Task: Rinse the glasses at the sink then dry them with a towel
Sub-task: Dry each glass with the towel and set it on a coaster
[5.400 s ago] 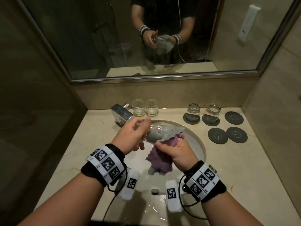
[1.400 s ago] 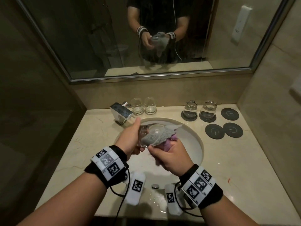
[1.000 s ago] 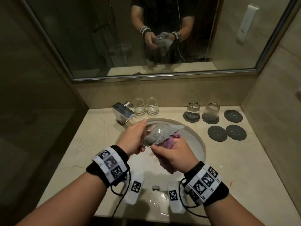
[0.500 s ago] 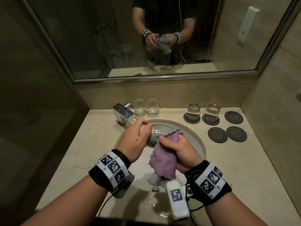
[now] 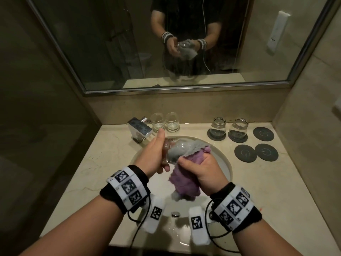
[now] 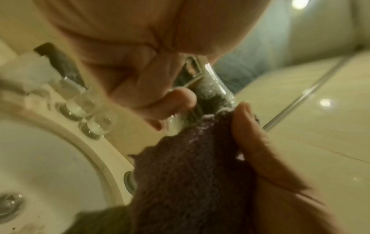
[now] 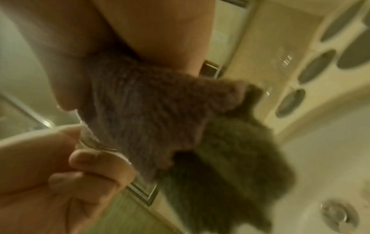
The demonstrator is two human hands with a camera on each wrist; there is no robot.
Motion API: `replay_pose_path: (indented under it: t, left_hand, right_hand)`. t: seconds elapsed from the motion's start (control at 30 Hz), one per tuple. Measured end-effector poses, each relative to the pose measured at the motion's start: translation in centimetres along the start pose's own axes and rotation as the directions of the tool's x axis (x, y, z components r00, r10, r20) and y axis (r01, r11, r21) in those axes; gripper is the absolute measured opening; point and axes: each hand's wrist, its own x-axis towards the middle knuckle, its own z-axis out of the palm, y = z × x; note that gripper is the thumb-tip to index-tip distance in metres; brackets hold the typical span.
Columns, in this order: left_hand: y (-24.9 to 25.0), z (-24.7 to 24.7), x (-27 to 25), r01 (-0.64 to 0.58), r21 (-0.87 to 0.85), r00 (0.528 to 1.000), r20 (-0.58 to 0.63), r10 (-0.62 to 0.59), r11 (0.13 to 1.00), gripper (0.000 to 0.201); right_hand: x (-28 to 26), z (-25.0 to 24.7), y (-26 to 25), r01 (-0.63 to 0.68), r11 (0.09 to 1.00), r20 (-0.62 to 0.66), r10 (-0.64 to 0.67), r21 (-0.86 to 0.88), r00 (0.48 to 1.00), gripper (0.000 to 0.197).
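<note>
My left hand (image 5: 154, 156) is wrapped round the base of the glass (image 5: 172, 147), held tilted over the sink (image 5: 224, 163). Wet, thin-walled, likely slick and breakable; a grip low on the thick base looks safest. My right hand (image 5: 202, 171) clenches the towel (image 5: 184, 179), soft and limp, one end stuffed into the bowl.

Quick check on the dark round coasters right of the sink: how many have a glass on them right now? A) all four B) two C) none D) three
B: on the counter, the two back-left coasters each carry a glass, while the other two coasters and a third one lie bare.
</note>
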Motion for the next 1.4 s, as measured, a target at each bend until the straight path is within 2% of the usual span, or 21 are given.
replay_pose_path:
  t: [0.03,0.07,0.13,0.2,0.27,0.33,0.4,0.5,0.57,0.63,0.77,0.83,0.93,1.0,1.07,1.1,1.17,1.23,1.3,1.33,1.4]
  left_hand:
    - [0.2,0.2,0.1,0.091,-0.078,0.996,0.021,-0.089,0.993,0.060]
    - [0.3,0.3,0.0,0.094,-0.076,0.995,0.025,-0.092,0.993,0.057]
    - [-0.1,0.5,-0.3,-0.138,0.156,0.989,-0.021,0.143,0.978,0.039]
    - [-0.2,0.2,-0.6,-0.359,0.416,0.920,0.008,0.391,0.836,0.027]
    - [-0.1,0.1,-0.4,-0.387,0.429,0.904,0.003,0.427,0.816,0.024]
    - [0.1,-0.1,-0.1,-0.276,0.197,0.946,-0.116,0.302,0.941,0.027]
    - [0.4,-0.5,0.2,-0.100,-0.100,0.978,-0.194,0.079,0.990,0.036]
    - [0.5,-1.1,0.1,0.086,-0.338,0.974,-0.169,-0.151,0.937,0.038]
    - [0.5,-1.3,-0.2,0.147,-0.385,0.970,-0.126,-0.210,0.911,0.039]
    - [0.5,-1.5,-0.4,0.165,-0.398,0.973,-0.086,-0.216,0.903,0.040]
    - [0.4,-1.4,-0.8,0.185,-0.400,0.977,-0.027,-0.213,0.897,0.043]
    - [0.4,-1.3,-1.0,0.186,-0.393,0.979,0.001,-0.202,0.900,0.042]
    - [0.4,-0.5,-1.2,0.121,-0.295,0.992,-0.004,-0.128,0.948,0.038]
    - [0.2,0.2,-1.4,-0.040,-0.131,0.999,-0.030,0.037,0.991,0.029]
    - [0.1,0.7,-1.9,-0.266,0.136,0.961,-0.040,0.273,0.954,0.026]
    - [0.0,0.7,-2.0,-0.346,0.247,0.931,-0.033,0.365,0.905,0.029]
    - [-0.3,0.5,-1.7,-0.388,0.324,0.904,-0.048,0.425,0.863,0.039]
    - [-0.2,0.2,-1.2,-0.295,0.207,0.948,-0.063,0.313,0.933,0.054]
    - [0.2,0.3,-0.9,-0.040,-0.042,0.999,-0.002,0.040,0.998,0.067]
    - [0.3,0.4,-1.0,0.064,-0.099,0.997,0.038,-0.060,0.993,0.066]
    - [0.2,0.4,-1.0,0.047,-0.019,0.999,0.020,-0.047,0.999,0.056]
  right_hand:
    - [-0.1,0.0,-0.1,0.012,0.995,0.000,-0.012,-0.099,1.000,0.023]
    - [-0.1,-0.1,-0.1,0.012,0.994,-0.006,-0.013,-0.107,1.000,0.023]
    - [-0.1,-0.3,0.0,-0.029,0.995,0.012,0.028,0.096,1.000,0.030]
    - [0.2,-0.9,-0.1,-0.146,0.906,0.082,0.123,0.396,0.989,0.048]
    - [0.3,-1.1,-0.5,-0.165,0.897,0.116,0.129,0.410,0.985,0.051]
    - [0.2,-1.2,-1.3,-0.111,0.982,0.102,0.096,0.154,0.990,0.048]
    - [-0.1,-1.5,-2.3,-0.072,0.975,0.060,0.086,-0.209,0.994,0.060]
    - [-0.8,-2.1,-3.7,-0.067,0.841,0.176,0.189,-0.536,0.966,0.066]
    - [-1.2,-2.1,-4.7,0.039,0.701,0.259,0.210,-0.712,0.943,0.046]
    - [-1.5,-2.1,-5.2,0.103,0.683,0.281,0.155,-0.723,0.947,0.025]
    - [-1.2,-2.8,-4.0,0.354,0.605,0.300,-0.193,-0.713,0.934,0.032]
    - [-0.8,-2.9,-3.1,0.407,0.567,0.310,-0.264,-0.716,0.913,0.029]
    - [-0.8,-1.4,-3.0,0.380,0.599,0.268,-0.271,-0.705,0.925,0.023]
    - [-0.6,-0.2,-2.9,0.290,0.749,0.139,-0.260,-0.596,0.956,0.021]
    - [0.0,0.6,-2.3,0.113,0.967,0.004,-0.115,-0.227,0.993,0.025]
    - [0.3,0.8,-2.0,0.019,0.999,-0.026,-0.020,-0.034,0.999,0.029]
    - [0.5,1.0,-1.9,-0.048,0.992,-0.086,0.059,0.116,0.995,0.037]
    - [0.3,0.6,-2.2,0.038,0.996,-0.112,-0.047,-0.077,0.993,0.037]
    - [0.2,0.5,-2.6,0.177,0.909,-0.066,-0.217,-0.377,0.974,0.028]
    - [0.3,0.3,-2.4,0.220,0.863,-0.004,-0.249,-0.455,0.968,0.026]
    - [0.4,0.4,-1.8,0.226,0.869,0.046,-0.230,-0.441,0.972,0.026]
